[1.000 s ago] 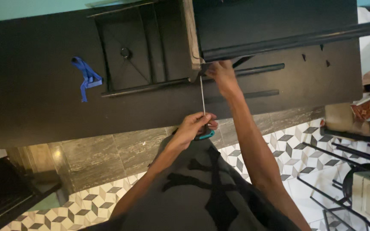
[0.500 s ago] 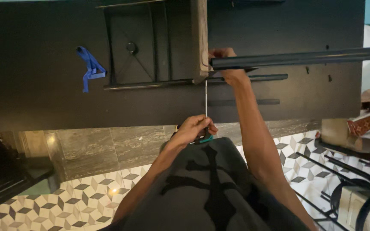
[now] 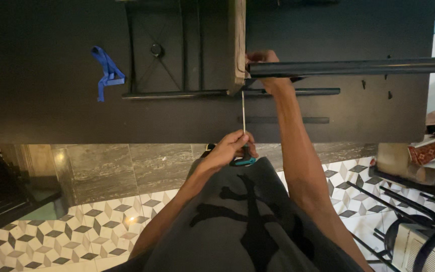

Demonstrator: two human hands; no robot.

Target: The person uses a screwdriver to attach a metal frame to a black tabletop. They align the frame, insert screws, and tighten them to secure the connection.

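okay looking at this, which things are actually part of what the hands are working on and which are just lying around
In use:
- long screwdriver, left hand on its handle
- black tube, right hand at its end
- wooden edge piece
- dark panel underneath

Lying about:
- blue strip
- black wire rack on the patterned floor

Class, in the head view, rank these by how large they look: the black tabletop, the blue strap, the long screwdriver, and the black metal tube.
1. Black tabletop, by far the largest.
2. Black metal tube, long, running to the picture's right edge.
3. Long screwdriver, thin shaft, teal-and-black handle in the left hand.
4. Blue strap, smallest.
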